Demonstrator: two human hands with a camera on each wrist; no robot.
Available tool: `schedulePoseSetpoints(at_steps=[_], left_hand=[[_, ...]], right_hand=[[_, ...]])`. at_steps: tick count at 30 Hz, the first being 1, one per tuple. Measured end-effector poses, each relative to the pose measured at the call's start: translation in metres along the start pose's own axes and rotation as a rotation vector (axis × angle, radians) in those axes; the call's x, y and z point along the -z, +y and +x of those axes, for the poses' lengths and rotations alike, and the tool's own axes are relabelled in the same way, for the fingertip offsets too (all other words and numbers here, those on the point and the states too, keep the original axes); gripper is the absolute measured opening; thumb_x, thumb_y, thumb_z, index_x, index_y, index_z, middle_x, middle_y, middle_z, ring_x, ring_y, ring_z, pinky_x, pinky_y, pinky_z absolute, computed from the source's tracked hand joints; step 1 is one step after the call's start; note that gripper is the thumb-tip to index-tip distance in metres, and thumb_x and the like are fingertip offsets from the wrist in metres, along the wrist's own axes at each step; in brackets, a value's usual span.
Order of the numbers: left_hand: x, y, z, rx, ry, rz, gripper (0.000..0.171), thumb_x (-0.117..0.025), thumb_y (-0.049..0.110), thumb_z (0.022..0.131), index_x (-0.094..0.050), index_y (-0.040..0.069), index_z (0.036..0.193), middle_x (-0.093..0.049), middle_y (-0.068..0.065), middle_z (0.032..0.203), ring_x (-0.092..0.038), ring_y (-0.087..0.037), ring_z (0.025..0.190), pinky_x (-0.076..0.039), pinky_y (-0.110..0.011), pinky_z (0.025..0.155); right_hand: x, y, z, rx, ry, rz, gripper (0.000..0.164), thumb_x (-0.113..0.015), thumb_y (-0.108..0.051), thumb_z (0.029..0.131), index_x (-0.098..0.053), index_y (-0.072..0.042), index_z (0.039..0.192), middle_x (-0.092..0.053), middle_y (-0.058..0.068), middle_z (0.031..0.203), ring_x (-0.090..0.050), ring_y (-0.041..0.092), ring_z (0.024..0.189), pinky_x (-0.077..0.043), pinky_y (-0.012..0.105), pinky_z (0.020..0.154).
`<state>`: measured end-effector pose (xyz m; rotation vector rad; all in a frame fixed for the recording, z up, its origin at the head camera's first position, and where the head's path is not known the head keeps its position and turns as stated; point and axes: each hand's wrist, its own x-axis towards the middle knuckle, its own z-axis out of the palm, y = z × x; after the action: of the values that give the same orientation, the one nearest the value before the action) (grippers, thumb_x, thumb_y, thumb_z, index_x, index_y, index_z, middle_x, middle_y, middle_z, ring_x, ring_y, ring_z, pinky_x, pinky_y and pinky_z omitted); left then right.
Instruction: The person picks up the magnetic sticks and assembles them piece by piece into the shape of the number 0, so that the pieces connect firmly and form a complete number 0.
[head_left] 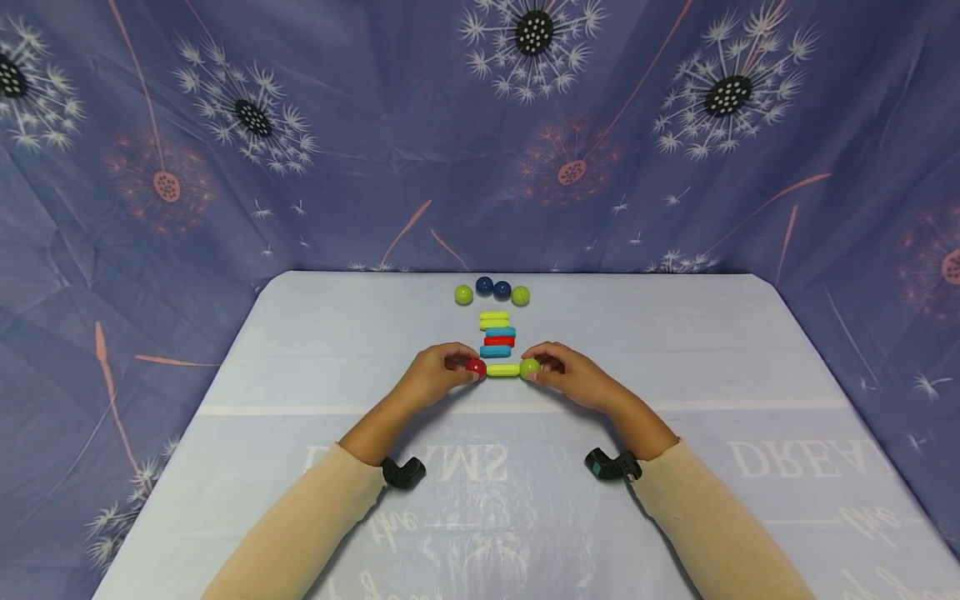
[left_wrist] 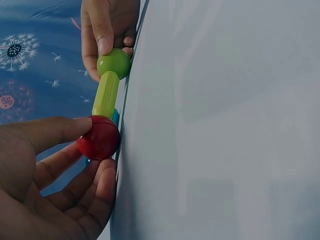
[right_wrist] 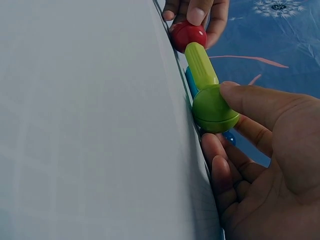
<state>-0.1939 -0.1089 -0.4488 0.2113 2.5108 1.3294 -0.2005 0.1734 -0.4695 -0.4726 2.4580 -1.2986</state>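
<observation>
There was one glossy red ball (head_left: 476, 367), along with three glossy lime-green balls (head_left: 528, 366) and two glossy dark-blue balls (head_left: 484, 286), which made six balls in all. The short sticks also came to six: three slim yellow-green rods (head_left: 503, 370), two slim light-blue rods (head_left: 496, 352) and one slim red rod (head_left: 499, 341). Balls and rods together numbered twelve. Two bare hands were in view, one left hand (head_left: 433, 377) and one right hand (head_left: 576, 377), with two beige fabric sleeves (head_left: 300, 525) and two black curved wrist devices (head_left: 403, 473), one to each arm. There was one pale, round-cornered table (head_left: 637, 350) and one violet-blue printed fabric backdrop (head_left: 420, 125).
</observation>
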Motion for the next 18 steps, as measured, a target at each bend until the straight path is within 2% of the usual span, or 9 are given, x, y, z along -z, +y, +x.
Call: schedulePoseSetpoints(at_steps=[18], left_hand=[[-0.0035,-0.0036,0.0011,0.025,0.015,-0.064,0.029,-0.078,0.020,0.089,-0.072,0.018,0.117,-0.071,-0.005,0.108,-0.063,-0.019,0.095,-0.052,-0.027,0.074]], right_hand=[[-0.0003,0.0014,0.0001,0.006,-0.004,0.018,0.032,-0.066,-0.025,0.099,-0.063,-0.023,0.130,-0.060,0.005,0.118,-0.053,0.022,0.100,-0.046,0.036,0.088]])
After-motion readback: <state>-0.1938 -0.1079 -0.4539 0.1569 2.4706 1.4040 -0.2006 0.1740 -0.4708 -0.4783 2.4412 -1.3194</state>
